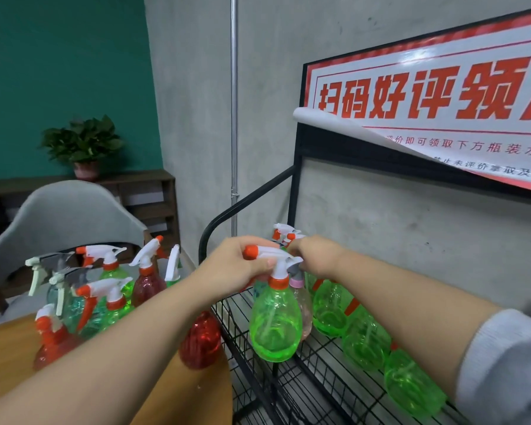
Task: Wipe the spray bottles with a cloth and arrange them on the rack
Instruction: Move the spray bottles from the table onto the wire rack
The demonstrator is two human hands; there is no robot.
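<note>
My left hand (236,265) grips the white trigger head of a green spray bottle (275,323) and holds it over the front of the black wire rack (316,372). My right hand (314,254) reaches past it to the head of a pink bottle (304,305) just behind; what its fingers do is hidden. A row of green bottles (365,342) stands along the back of the rack shelf under my right forearm. No cloth shows.
Several green, red and teal spray bottles (111,289) stand on the wooden table (10,348) at the left; a red bottle (200,345) sits near its right edge. A grey chair (65,216), a potted plant (83,145) and a red-lettered sign (426,96) are behind.
</note>
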